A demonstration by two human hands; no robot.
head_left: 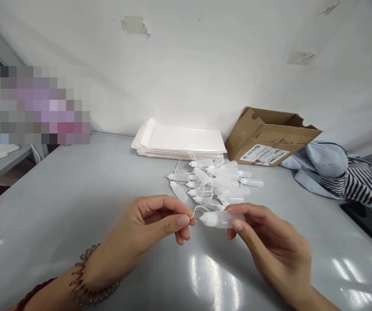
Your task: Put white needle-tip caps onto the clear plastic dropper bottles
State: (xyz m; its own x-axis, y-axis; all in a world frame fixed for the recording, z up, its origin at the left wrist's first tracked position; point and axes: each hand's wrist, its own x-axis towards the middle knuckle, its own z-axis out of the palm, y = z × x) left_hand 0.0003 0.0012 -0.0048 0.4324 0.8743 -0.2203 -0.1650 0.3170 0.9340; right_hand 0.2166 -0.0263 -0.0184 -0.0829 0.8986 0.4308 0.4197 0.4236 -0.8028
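Observation:
My right hand [270,242] pinches a small translucent squeeze bottle [220,218] that lies sideways, its pointed nozzle toward the left. My left hand [155,224] is closed in a pinch at the nozzle tip, on a tiny cap or thin tether that is too small to make out. Both hands hover just above the grey table [76,194]. Right behind them lies a heap of several similar bottles [215,183] with thin white tethers.
A stack of flat white bags [179,142] lies at the back against the wall. A tipped brown cardboard box [270,136] with a label sits to its right. Blue and striped cloth [341,172] and a dark flat object [370,222] lie at the far right.

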